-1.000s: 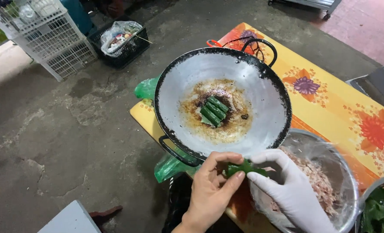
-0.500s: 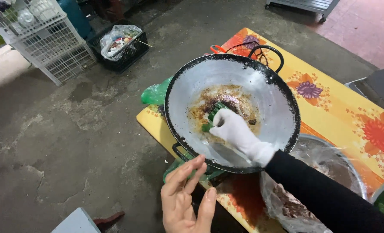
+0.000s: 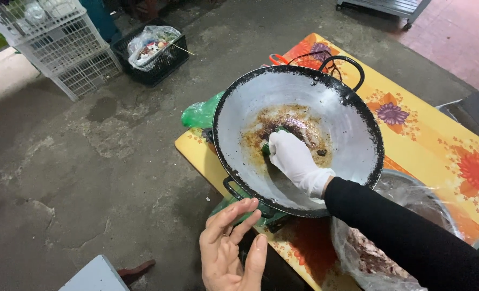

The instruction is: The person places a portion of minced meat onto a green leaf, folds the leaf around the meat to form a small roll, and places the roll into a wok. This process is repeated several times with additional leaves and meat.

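Gloved right hand presses green rolls in the wok — fingers' grasp unclear; bare left hand hovers near, fingers released.

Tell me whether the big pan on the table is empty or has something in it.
Not empty. The pan holds brownish oily residue at its centre, and the gloved right hand presses on green wrapped rolls there, mostly hidden beneath it.
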